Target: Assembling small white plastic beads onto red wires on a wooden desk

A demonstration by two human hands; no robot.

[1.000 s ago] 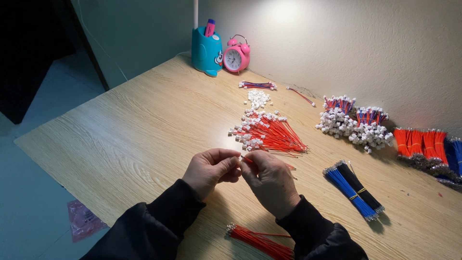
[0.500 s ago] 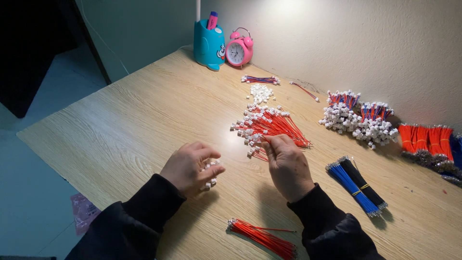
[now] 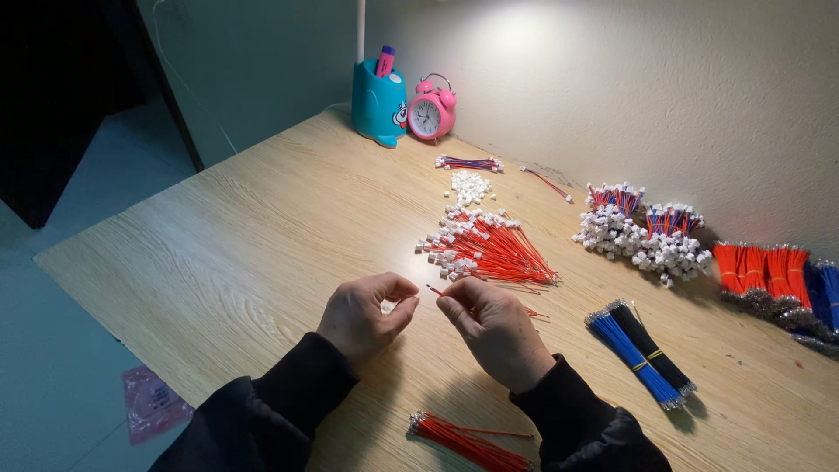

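Here, low in the middle of the frame, the right hand pinches a thin red wire with a bare metal tip between thumb and fingertips, the tip pointing left toward the left hand. The left hand is curled around something small and white, seemingly a small white plastic connector, held at its fingertips; it is too small to be sure. The two hands are just apart, with the wire tip in the gap between them, above the pale wooden table top.

Judging from this, the step in hand is bringing the wire's end to the connector, and the wire does not yet look seated. The next move would call for fine aim: the tip lined up with the small opening and pushed straight, both grips kept firm.

Just above the hands, at centre frame, lies a fanned heap of red wires with white connectors, and above that a small pile of loose white connectors. At the bottom edge lies a loose bundle of plain red wires, and to the right a tied bundle of blue and black wires. A teal pen holder and a pink alarm clock stand at the upper middle.
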